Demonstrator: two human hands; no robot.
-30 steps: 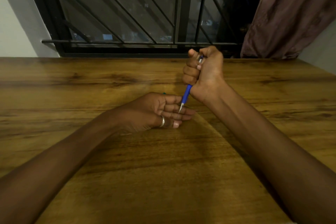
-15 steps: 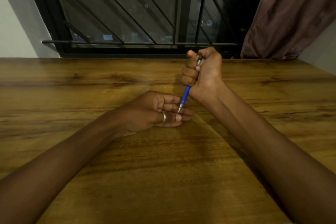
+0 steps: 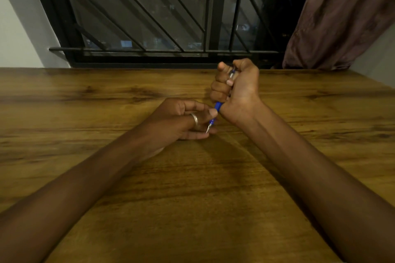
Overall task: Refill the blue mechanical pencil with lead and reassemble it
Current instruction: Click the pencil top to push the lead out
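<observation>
My right hand (image 3: 237,89), just right of frame centre, is fisted around the blue mechanical pencil (image 3: 217,107). The barrel runs through the fist, tip pointing down-left, with the clear cap end poking out by the thumb near the top of the fist. My left hand (image 3: 183,119), centre frame, rests on the table (image 3: 192,188), loosely curled with thumb and fingers pinching at the pencil's lower blue section; the metal tip (image 3: 207,130) sits against those fingers. Ring (image 3: 195,118) on one left finger.

Handling, my read: the pencil is light, stiff plastic, smooth so a bit slippery; the thin metal tip is the fragile bit, and any lead showing would snap under side load. I can't see lead at the tip, too small. Best hold is on the barrel mid-section, as the fist has it, with the thumb free for the cap. I'd keep the left fingers on the blue cone, not on the tip. Looks reassembled, judging by the cap end, but I can't confirm it.
</observation>
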